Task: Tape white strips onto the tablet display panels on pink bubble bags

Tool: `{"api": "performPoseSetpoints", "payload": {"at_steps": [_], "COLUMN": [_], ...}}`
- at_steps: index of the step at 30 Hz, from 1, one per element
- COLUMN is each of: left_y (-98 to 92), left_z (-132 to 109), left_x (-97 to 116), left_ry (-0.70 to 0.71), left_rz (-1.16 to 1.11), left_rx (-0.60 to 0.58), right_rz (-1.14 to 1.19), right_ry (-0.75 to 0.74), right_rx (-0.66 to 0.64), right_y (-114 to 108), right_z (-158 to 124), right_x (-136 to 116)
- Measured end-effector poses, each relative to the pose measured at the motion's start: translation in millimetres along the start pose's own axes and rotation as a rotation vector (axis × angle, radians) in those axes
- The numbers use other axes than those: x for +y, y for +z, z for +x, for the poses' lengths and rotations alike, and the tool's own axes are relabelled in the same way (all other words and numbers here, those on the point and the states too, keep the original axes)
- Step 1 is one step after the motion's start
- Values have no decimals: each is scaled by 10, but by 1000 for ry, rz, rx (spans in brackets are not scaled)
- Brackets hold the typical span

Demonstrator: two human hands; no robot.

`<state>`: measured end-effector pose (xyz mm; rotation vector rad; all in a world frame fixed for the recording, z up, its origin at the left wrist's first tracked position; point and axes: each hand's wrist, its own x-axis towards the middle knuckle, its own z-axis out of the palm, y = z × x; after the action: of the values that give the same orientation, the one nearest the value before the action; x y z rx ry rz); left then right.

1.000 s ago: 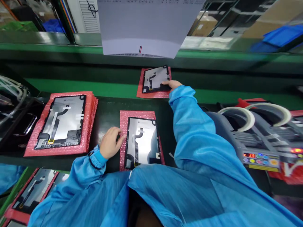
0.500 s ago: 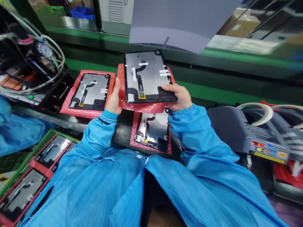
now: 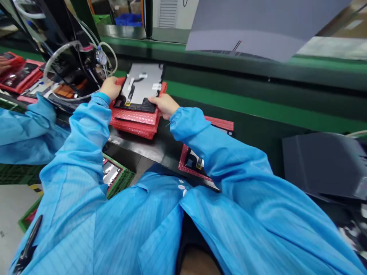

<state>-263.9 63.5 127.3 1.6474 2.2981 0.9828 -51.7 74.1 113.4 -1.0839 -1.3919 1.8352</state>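
Observation:
A flat display panel [image 3: 142,84] with a silver back, black edges and a black ribbon cable lies on pink-red bubble wrap [image 3: 134,115]. My left hand [image 3: 111,88] is closed on the left edge of the wrap, beside the panel. At the panel's lower right corner my right hand [image 3: 166,105] grips it, thumb on top and fingers beneath. More red bubble wrap [image 3: 143,133] shows directly underneath, so the held panel is over or on another wrapped one. A further panel [image 3: 195,159] on red wrap lies on the bench, mostly covered by my right sleeve.
A machine with hoses and a pressure gauge [image 3: 101,57] stands at the left, near a co-worker's blue sleeve [image 3: 25,124]. Below the bench edge is a green crate [image 3: 126,178] with panels. A dark grey machine [image 3: 318,162] sits at right; a grey sheet [image 3: 252,26] hangs ahead.
Both hands have carried the panel and its bubble wrap leftward, over the wrapped panel lying at the left of the bench. The view has turned left too.

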Motion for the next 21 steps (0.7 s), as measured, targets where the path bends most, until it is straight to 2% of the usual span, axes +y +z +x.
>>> {"api": "performPoseSetpoints", "payload": {"at_steps": [3, 5, 8, 13, 15, 17, 19, 21], "left_y": [131, 182, 240, 406, 427, 374, 270, 186], "left_z": [-31, -51, -19, 121, 132, 54, -144, -450], "left_x": [-195, -266, -363, -679, -824, -889, -796, -519], "left_ry": [-169, -150, -106, -73, -39, 9, 66, 158], "left_rz": [269, 299, 238, -61, -155, -171, -89, 44], "left_rx": [-113, -153, -145, -12, 19, 29, 74, 182], "right_rz": [-158, -204, -223, -319, -325, -286, -229, -174], "right_ry": [179, 208, 211, 214, 142, 66, 48, 104], "right_rx": [-4, -21, -55, -93, -49, 9, 90, 217], "right_y": [37, 16, -4, -120, -305, -596, -963, -1341], "right_z": [21, 1, -26, -97, -222, -449, -780, -1191], "right_x": [123, 146, 136, 150, 174, 222, 313, 455]}}
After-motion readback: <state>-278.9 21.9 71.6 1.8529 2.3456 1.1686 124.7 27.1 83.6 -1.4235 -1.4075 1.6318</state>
